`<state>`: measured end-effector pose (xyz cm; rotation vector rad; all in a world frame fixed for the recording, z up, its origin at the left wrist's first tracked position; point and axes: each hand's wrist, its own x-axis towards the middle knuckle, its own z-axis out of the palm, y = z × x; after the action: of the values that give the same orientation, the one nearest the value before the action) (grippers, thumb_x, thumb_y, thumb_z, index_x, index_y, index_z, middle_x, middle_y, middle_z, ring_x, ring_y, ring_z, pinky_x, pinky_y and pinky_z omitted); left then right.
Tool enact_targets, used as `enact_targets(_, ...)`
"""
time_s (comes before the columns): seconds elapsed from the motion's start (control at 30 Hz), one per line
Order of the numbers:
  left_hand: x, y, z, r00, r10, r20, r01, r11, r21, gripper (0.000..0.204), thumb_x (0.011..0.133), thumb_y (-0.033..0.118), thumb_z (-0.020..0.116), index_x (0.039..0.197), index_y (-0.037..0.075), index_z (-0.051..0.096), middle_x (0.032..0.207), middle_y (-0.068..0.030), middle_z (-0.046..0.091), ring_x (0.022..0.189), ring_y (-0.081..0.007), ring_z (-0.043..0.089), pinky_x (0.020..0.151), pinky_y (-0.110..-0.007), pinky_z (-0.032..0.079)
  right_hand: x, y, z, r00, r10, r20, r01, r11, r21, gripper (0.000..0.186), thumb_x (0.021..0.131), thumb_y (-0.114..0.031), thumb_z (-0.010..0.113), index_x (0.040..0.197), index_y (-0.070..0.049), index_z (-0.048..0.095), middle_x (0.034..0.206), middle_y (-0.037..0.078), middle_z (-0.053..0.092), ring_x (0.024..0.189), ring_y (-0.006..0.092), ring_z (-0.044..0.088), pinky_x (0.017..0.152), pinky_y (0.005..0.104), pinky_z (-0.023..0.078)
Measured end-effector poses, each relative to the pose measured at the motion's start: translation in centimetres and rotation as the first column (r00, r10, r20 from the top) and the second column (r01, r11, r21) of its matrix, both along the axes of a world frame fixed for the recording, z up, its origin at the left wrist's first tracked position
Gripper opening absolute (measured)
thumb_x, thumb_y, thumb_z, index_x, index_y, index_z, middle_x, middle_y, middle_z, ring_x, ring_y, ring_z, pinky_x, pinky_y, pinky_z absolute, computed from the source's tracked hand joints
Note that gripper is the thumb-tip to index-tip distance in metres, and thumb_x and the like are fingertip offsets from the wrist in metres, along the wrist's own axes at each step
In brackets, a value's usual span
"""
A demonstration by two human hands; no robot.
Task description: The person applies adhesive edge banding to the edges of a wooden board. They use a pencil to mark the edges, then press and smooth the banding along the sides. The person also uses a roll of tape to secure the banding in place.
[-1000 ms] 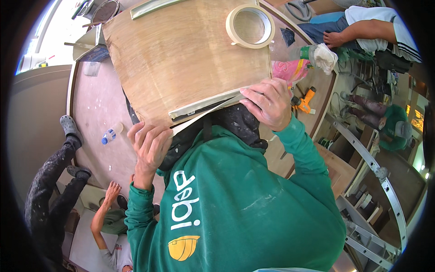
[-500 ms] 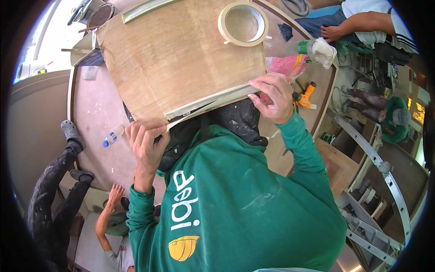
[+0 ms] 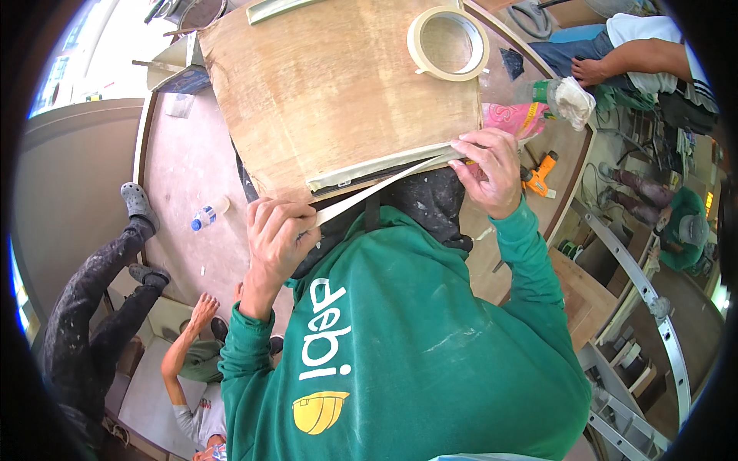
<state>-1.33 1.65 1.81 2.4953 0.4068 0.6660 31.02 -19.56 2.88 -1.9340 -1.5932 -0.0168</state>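
Centrally, one length of masking tape (image 3: 377, 189), pale and narrow: stretched between your two hands, long axis running from lower left to upper right, slightly aslant to the trim strip (image 3: 384, 167) behind it. At its right end it meets the trim; towards the left it stands off on your body's side, a dark wedge showing between.

Left hand (image 3: 280, 237): nearer the free-standing end; your grip is closed, fingers and thumb pinching the tape just beyond the trim's left end.

Right hand (image 3: 492, 170): at the end where tape and trim meet; your thumb and fingers are curled about it, little gap left. Whether they pinch the tape or the trim, you cannot tell.

Plywood board (image 3: 338, 92): beneath the trim, its near edge over your dark trousers (image 3: 419, 201). Carries one tape roll (image 3: 416, 49), lying flat at upper right, and a second trim piece (image 3: 280, 7) at the far edge.

Pale surface (image 3: 181, 150), about the board: small blue-capped bottle (image 3: 207, 216) on your left; pink packet (image 3: 510, 117) and orange tool (image 3: 541, 175) on your right.

Room: aluminium ladder (image 3: 630, 273), right; a co-worker's hand (image 3: 589, 72), upper right.
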Motion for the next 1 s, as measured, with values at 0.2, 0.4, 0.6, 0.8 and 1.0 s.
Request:
enact_targets(0.2, 0.2, 0.1, 0.1, 1.000, -0.027, -0.005, 0.027, 0.998, 0.060, 0.036, 0.066, -0.006, 0.084, 0.089, 0.013, 0.065, 0.099, 0.0003, 0.076, 0.091, -0.0235, 0.070, 0.086, -0.042, 0.051, 0.7, -0.2, 0.5, 0.999, 0.032, -0.027, -0.033, 0.999, -0.011, 0.048, 0.078, 0.003, 0.081, 0.123, -0.012, 0.076, 0.119, 0.006, 0.071, 0.113, 0.0322, 0.066, 0.099, 0.0453, 0.053)
enact_targets(0.4, 0.9, 0.3, 0.3, 0.998, 0.061, 0.012, -0.061, 0.997, 0.054, 0.035, 0.069, -0.006, 0.084, 0.089, 0.013, 0.063, 0.101, 0.0004, 0.076, 0.094, -0.0218, 0.071, 0.088, -0.038, 0.050, 0.7, -0.2, 0.3, 0.999, 0.041, -0.017, -0.041, 0.999, -0.009, 0.051, 0.077, 0.005, 0.079, 0.125, -0.010, 0.075, 0.121, 0.007, 0.071, 0.114, 0.0323, 0.066, 0.099, 0.0463, 0.053)
enact_targets(0.6, 1.3, 0.4, 0.6, 0.996, 0.085, -0.029, -0.085, 0.996, -0.008, 0.033, 0.068, -0.004, 0.085, 0.087, 0.013, 0.063, 0.101, 0.0001, 0.076, 0.095, -0.0213, 0.071, 0.085, -0.037, 0.050, 0.7, -0.4, 0.1, 0.999, 0.033, -0.030, -0.034, 0.999, -0.009, 0.051, 0.077, 0.005, 0.080, 0.125, -0.010, 0.075, 0.121, 0.008, 0.071, 0.112, 0.0332, 0.066, 0.099, 0.0460, 0.053)
enact_targets(0.8, 1.2, 0.4, 0.5, 0.992, 0.122, -0.040, -0.122, 0.992, -0.005, 0.031, 0.069, -0.003, 0.085, 0.088, 0.011, 0.064, 0.098, -0.0012, 0.075, 0.091, -0.0244, 0.068, 0.084, -0.040, 0.050, 0.7, -0.4, 0.1, 0.999, 0.032, -0.015, -0.032, 0.999, -0.011, 0.050, 0.077, 0.005, 0.080, 0.124, -0.009, 0.076, 0.121, 0.009, 0.071, 0.111, 0.0331, 0.066, 0.096, 0.0452, 0.052)
enact_targets(1.0, 1.2, 0.3, 0.9, 0.983, 0.161, -0.082, -0.164, 0.986, -0.026, 0.030, 0.069, -0.001, 0.085, 0.088, 0.011, 0.065, 0.098, -0.0023, 0.073, 0.093, -0.0263, 0.066, 0.085, -0.042, 0.049, 0.6, -0.2, 0.2, 0.999, 0.033, -0.004, -0.033, 0.999, -0.010, 0.050, 0.076, 0.004, 0.081, 0.124, -0.009, 0.075, 0.119, 0.009, 0.071, 0.110, 0.0326, 0.066, 0.096, 0.0452, 0.052)
